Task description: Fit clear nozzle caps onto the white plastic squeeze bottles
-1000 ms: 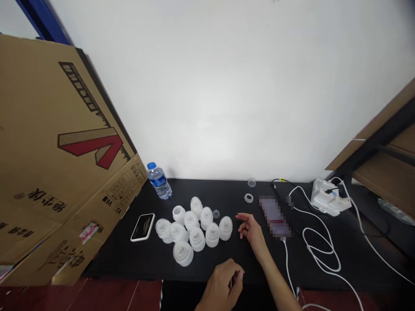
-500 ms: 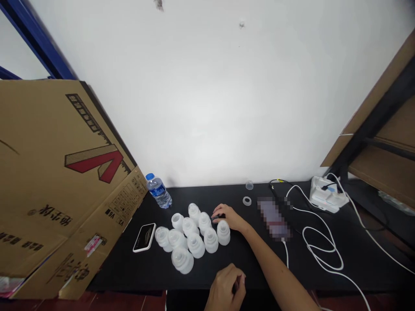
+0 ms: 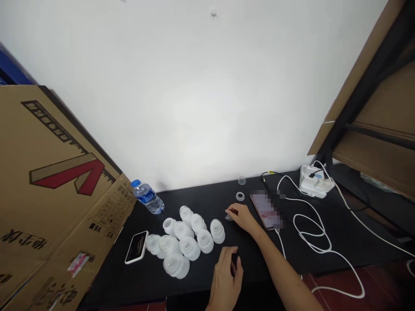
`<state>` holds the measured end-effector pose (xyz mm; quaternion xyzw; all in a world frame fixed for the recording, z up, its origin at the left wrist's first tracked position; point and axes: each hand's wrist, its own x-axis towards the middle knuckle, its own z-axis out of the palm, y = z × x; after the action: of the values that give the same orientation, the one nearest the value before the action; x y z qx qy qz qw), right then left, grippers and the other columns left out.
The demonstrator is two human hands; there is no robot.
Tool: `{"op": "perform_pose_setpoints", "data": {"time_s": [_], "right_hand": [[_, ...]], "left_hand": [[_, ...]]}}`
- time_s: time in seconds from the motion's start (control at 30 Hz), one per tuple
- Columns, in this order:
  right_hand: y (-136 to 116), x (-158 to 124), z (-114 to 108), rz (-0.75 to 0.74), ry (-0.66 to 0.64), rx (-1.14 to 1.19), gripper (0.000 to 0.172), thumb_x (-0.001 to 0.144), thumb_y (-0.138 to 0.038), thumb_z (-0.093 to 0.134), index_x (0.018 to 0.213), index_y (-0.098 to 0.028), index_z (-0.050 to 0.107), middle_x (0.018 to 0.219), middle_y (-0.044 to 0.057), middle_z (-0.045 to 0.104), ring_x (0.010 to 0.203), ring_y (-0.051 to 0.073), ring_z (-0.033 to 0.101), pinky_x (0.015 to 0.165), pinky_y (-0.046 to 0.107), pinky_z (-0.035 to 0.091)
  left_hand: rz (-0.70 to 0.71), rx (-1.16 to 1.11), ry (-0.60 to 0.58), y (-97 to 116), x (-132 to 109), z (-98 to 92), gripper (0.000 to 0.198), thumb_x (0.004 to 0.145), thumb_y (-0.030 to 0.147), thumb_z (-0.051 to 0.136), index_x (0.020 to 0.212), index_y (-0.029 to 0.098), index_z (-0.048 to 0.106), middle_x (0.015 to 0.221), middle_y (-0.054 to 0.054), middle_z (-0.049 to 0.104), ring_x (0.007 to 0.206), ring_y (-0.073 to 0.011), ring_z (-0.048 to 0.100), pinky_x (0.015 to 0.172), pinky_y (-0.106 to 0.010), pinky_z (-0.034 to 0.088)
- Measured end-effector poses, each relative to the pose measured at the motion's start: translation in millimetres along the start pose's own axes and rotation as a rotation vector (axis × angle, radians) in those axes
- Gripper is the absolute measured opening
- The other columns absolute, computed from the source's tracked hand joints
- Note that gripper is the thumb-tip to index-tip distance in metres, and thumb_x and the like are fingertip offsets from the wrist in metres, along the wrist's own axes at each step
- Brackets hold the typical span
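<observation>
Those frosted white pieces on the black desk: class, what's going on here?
A person is working at a black desk. Their right hand has its fingertips at a small clear round piece, just beside a cluster of frosted white bottle-shaped pieces. Their left hand is curled near the desk's front edge. A clear ring lies farther back.

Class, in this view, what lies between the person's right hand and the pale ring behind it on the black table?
Nothing stands there: the head view shows only bare black tabletop between the right hand and the pale ring.
</observation>
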<state>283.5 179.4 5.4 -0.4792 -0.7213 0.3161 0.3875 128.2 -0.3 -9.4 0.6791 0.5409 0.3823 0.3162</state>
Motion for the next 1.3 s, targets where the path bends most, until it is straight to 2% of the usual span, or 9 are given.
{"op": "perform_pose_setpoints", "data": {"time_s": [0.27, 0.47, 0.53, 0.6, 0.67, 0.73, 0.9, 1.1, 1.3], "right_hand": [[-35, -67, -11, 0.176, -0.094, 0.178, 0.006, 0.091, -0.029, 0.078, 0.088, -0.024, 0.08, 0.074, 0.001, 0.08, 0.068, 0.021, 0.073, 0.063, 0.029, 0.051], [-35, -97, -5, 0.265, -0.23, 0.371, 0.016, 0.095, -0.038, 0.077, 0.102, -0.023, 0.078, 0.08, 0.001, 0.079, 0.068, 0.02, 0.073, 0.059, 0.027, 0.055], [-26, -85, -4, 0.193, -0.146, 0.281, 0.026, 0.101, -0.044, 0.07, 0.117, -0.024, 0.077, 0.099, 0.006, 0.082, 0.081, 0.023, 0.077, 0.066, 0.031, 0.062], [-15, -64, -2, 0.077, 0.051, 0.063, 0.035, 0.105, -0.044, 0.063, 0.133, -0.025, 0.072, 0.131, 0.014, 0.076, 0.112, 0.03, 0.076, 0.087, 0.042, 0.066], [-3, -43, 2, -0.013, 0.237, -0.219, 0.047, 0.105, -0.039, 0.06, 0.149, -0.023, 0.064, 0.158, 0.019, 0.06, 0.143, 0.038, 0.06, 0.114, 0.057, 0.056], [8, -26, 9, -0.027, 0.312, -0.43, 0.057, 0.105, -0.033, 0.058, 0.16, -0.017, 0.054, 0.169, 0.023, 0.05, 0.156, 0.044, 0.045, 0.125, 0.067, 0.042], [18, -30, 21, -0.017, 0.275, -0.586, 0.052, 0.106, -0.028, 0.056, 0.157, -0.016, 0.056, 0.165, 0.024, 0.055, 0.151, 0.045, 0.05, 0.122, 0.066, 0.045], [2, -83, 17, -0.059, 0.208, -0.365, 0.022, 0.112, -0.034, 0.054, 0.123, -0.025, 0.071, 0.137, 0.018, 0.073, 0.131, 0.038, 0.067, 0.111, 0.061, 0.056], [-17, -108, 9, 0.146, 0.208, 0.014, 0.038, 0.107, -0.06, 0.064, 0.118, -0.024, 0.069, 0.119, 0.015, 0.081, 0.112, 0.033, 0.077, 0.101, 0.048, 0.061]], "left_hand": [[-0.134, -0.134, 0.119, -15, 2, 7.8, 0.055, 0.114, 0.051, 0.046, 0.158, 0.018, 0.052, 0.129, -0.019, 0.076, 0.074, -0.0197, 0.075, 0.07, -0.035, 0.067], [-0.22, -0.198, 0.1, -21, 3, 11.5, 0.05, 0.11, 0.062, 0.048, 0.122, 0.018, 0.07, 0.073, -0.003, 0.07, 0.056, -0.0195, 0.07, 0.051, -0.03, 0.061], [-0.262, -0.247, 0.103, -23, 3, 13.6, 0.052, 0.109, 0.066, 0.047, 0.112, 0.019, 0.068, 0.067, 0.001, 0.065, 0.051, -0.0179, 0.067, 0.044, -0.026, 0.057], [-0.256, -0.266, 0.094, -23, 4, 13.9, 0.051, 0.108, 0.067, 0.049, 0.108, 0.019, 0.068, 0.07, 0.0, 0.065, 0.056, -0.018, 0.07, 0.044, -0.025, 0.058], [-0.238, -0.256, 0.062, -21, 6, 10.9, 0.048, 0.108, 0.063, 0.05, 0.108, 0.019, 0.069, 0.075, -0.002, 0.067, 0.059, -0.0182, 0.071, 0.043, -0.023, 0.056], [-0.213, -0.222, 0.026, -17, 10, 5.1, 0.042, 0.11, 0.056, 0.05, 0.108, 0.019, 0.071, 0.083, -0.005, 0.069, 0.059, -0.0173, 0.069, 0.039, -0.02, 0.052], [-0.141, -0.15, 0.04, -13, 21, -4.5, 0.033, 0.11, 0.037, 0.046, 0.107, 0.021, 0.075, 0.106, -0.01, 0.07, 0.064, -0.0155, 0.068, 0.038, -0.019, 0.051], [-0.245, -0.22, 0.124, -17, 22, 3.0, 0.037, 0.109, 0.04, 0.044, 0.117, 0.02, 0.073, 0.142, -0.017, 0.067, 0.054, -0.0098, 0.064, 0.031, -0.02, 0.052], [-0.243, -0.242, 0.095, -13, 22, -4.0, 0.036, 0.109, 0.04, 0.044, 0.119, 0.021, 0.072, 0.118, -0.011, 0.069, 0.059, -0.013, 0.067, 0.032, -0.019, 0.051]]}}
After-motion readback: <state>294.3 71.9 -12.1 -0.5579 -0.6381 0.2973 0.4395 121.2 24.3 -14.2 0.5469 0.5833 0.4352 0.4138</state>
